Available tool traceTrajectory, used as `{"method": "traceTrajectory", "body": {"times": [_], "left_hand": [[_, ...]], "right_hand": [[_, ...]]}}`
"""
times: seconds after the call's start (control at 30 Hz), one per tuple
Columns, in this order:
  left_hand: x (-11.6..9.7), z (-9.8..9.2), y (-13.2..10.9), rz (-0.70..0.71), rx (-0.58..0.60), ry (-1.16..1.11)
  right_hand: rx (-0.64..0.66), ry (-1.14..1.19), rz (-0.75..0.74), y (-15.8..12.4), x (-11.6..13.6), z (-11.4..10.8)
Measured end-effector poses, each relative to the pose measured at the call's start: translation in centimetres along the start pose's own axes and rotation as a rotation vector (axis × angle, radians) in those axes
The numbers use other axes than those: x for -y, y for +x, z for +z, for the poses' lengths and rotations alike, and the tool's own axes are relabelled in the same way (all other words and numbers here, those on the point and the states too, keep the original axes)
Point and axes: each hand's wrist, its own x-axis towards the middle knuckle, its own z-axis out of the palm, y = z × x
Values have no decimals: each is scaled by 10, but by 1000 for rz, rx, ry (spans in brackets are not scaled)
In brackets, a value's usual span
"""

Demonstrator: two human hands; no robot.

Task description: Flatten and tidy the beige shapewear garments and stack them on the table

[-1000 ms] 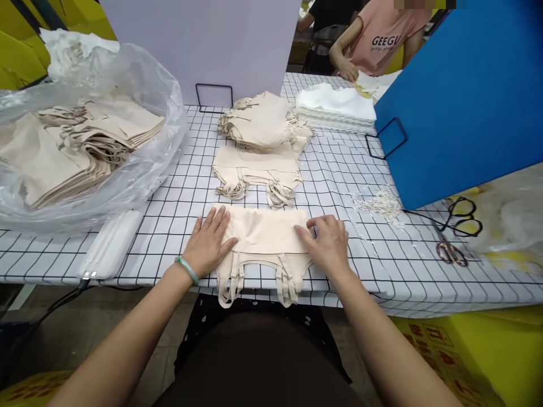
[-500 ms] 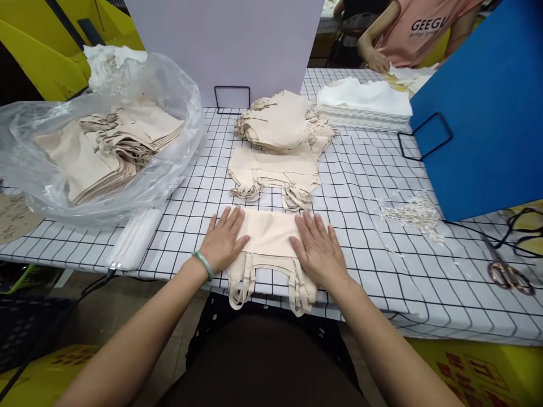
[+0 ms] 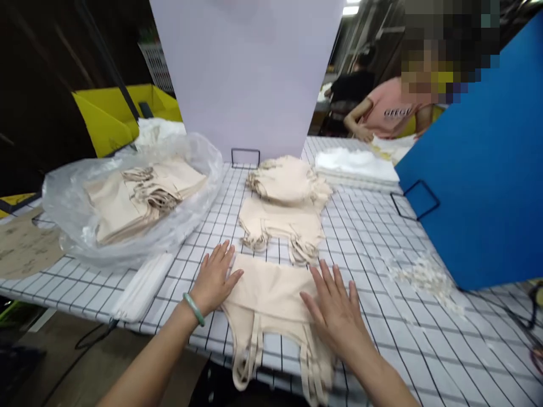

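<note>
A beige strapped camisole (image 3: pixel 271 288) lies on the checked tablecloth in front of me, its upper part a smooth band and its straps pointing toward my body, over the table's near edge. At its left side rests my left hand (image 3: pixel 215 278), fingers stretched out, a green bangle on the wrist. My right hand (image 3: pixel 337 305) is spread at the garment's right side, fingers apart. Neither hand grips the cloth. Just beyond it sits a stack of similar beige garments (image 3: pixel 284 217) with bunched straps, and a rumpled beige pile (image 3: pixel 291 178) lies on top of its far part.
On the left, a clear plastic bag (image 3: pixel 203 195) holds more beige garments, near a white power strip (image 3: pixel 142 285). White folded cloths (image 3: pixel 356 164), a blue board (image 3: pixel 470 186) and loose scraps (image 3: pixel 424 277) are at right. A pale board (image 3: pixel 250 73) stands behind; a co-worker (image 3: pixel 388 107) sits beyond.
My view has tilted up, so the table sits lower in the picture. Both hands stay beside the garment, the right one with its fingers a little more spread and seemingly lifted.
</note>
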Motion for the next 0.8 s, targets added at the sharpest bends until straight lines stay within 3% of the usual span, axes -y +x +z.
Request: {"method": "traceTrajectory", "body": {"times": [0.07,0.13,0.23,0.33,0.43,0.6,0.73,0.8], "left_hand": [[5,-11,34,-53,-134,-60],[7,-21,73,-114,-219,-112],[6,-27,133,-179,-234,-146],[4,-19,186,-223,-189,-147],[0,-7,225,-295,-129,-124],[-10,0,246,-268,-114,-68],[-31,-5,242,-33,-176,37],[-46,-9,240,117,-151,34]], "right_hand": [[-44,125,-79,33,5,1],[29,300,-112,75,2,3],[114,405,84,137,-23,11],[22,300,327,182,-65,26],[-28,225,413,206,-94,43],[-36,161,376,223,-97,61],[-45,131,300,228,-92,65],[-33,117,268,229,-91,64]]}}
